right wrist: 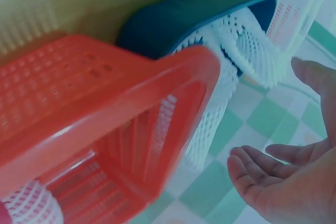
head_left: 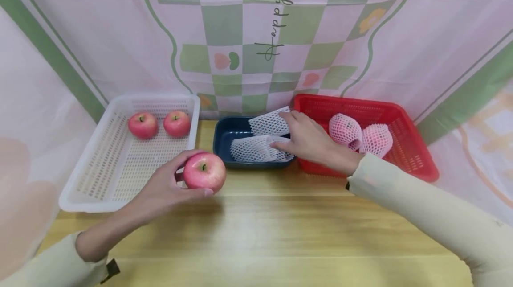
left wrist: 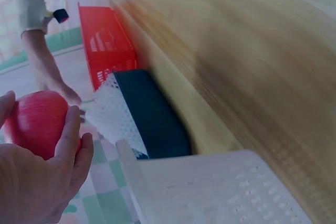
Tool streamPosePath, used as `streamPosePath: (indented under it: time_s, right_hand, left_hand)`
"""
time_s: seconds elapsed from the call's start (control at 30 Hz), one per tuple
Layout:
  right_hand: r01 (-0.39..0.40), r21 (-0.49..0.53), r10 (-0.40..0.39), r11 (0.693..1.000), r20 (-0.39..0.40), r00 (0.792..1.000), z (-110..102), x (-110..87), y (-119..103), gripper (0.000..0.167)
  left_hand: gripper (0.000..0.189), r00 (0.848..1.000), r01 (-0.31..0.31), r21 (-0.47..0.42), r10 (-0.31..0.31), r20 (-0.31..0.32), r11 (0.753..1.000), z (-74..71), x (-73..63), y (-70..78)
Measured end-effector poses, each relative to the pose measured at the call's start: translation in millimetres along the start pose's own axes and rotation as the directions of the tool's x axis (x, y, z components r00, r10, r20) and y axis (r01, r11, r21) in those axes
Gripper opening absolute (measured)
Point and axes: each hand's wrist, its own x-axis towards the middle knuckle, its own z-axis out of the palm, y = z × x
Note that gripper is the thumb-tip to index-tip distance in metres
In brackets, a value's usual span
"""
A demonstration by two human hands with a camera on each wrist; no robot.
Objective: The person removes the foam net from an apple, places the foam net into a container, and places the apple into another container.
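My left hand [head_left: 162,191] grips a red apple [head_left: 205,173] between thumb and fingers, above the table in front of the white basket. The left wrist view shows the fingers curled round the apple [left wrist: 39,121]. Over the right end of a dark blue tray [head_left: 222,137] is my right hand [head_left: 308,140]. White foam net sleeves [head_left: 252,149] lie in that tray, one propped up toward its back edge. In the right wrist view the right hand [right wrist: 294,177] has its thumb and fingers spread apart beside the sleeves [right wrist: 252,51], with nothing between them.
A white basket [head_left: 86,157] at the left holds two red apples [head_left: 143,125]. At the right stands a red basket [head_left: 417,144] with two apples in pinkish-looking foam nets [head_left: 345,131]. The wooden table [head_left: 256,229] meets a checkered cloth [head_left: 262,24] at the back.
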Motion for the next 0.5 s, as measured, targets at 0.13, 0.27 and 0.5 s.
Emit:
streamPosePath:
  time_s: [0.13,0.27,0.5]
  right_hand:
    - [-0.044,0.015,0.045,0.999,-0.018,0.999,-10.7,-5.4,11.7,0.095]
    - [-0.109,0.002,0.109,0.994,-0.020,0.994,-21.5,-9.3,24.9,0.097]
    - [-0.215,-0.003,0.215,0.977,0.009,0.976,-33.7,-14.9,60.1,0.103]
  left_hand:
    - [0.084,1.000,-0.008,-0.005,0.008,-0.021,1.000,-7.0,-1.6,-0.5]
    - [0.084,0.999,-0.023,0.006,0.023,-0.042,1.000,-13.2,-1.6,-3.2]
    - [0.087,0.999,0.014,-0.007,-0.014,-0.041,1.000,-26.0,1.0,-4.7]
